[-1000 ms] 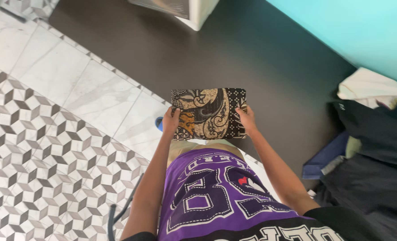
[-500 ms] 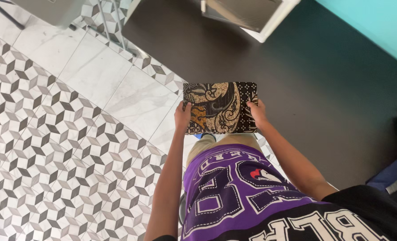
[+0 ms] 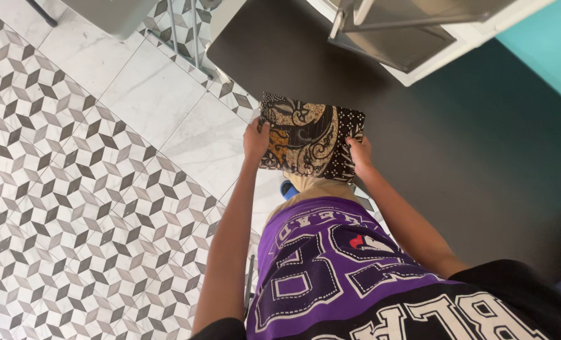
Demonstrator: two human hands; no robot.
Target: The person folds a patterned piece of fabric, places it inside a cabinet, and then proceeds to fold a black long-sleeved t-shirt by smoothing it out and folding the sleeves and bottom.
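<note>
The folded patterned cloth is tilting now and sitting nearer the white shelf unit than a moment ago. The left hand and right hand are gripping its short edges, fingers curled around them, above the dark table.

ahead: white cabinet blocks | right: dark table open

A home room: patterned tile floor, dark table, turquoise wall.
</note>
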